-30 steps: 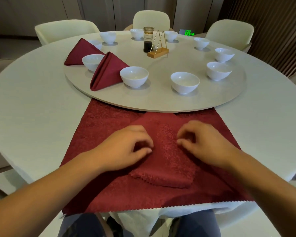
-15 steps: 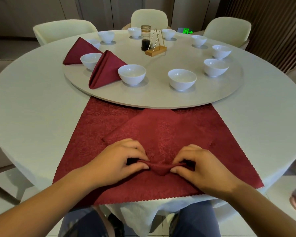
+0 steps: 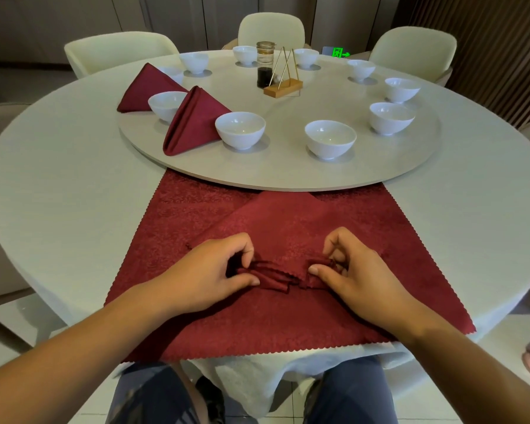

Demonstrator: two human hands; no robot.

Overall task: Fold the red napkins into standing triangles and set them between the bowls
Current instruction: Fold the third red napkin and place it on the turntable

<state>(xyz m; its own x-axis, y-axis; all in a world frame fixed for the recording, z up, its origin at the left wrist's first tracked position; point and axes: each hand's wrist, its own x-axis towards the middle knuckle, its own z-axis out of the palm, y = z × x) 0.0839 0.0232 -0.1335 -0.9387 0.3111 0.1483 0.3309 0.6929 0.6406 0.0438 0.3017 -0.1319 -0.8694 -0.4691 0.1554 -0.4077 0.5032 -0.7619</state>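
The working napkin (image 3: pixel 288 234) is dark red with a patterned weave and zigzag-cut edges. It lies folded as a flat triangle on a spread red cloth (image 3: pixel 172 228) at the near edge of the table (image 3: pixel 58 179). Its apex points away from the person and reaches the rim of the turntable (image 3: pixel 288 172); the long axis, its base, runs left to right. At mid-base the left hand (image 3: pixel 208 276) and right hand (image 3: pixel 355 276) each pinch bunched corner layers, thumb against curled fingers.

Glass jar (image 3: pixel 265 67) beside wooden stand (image 3: pixel 283 87)
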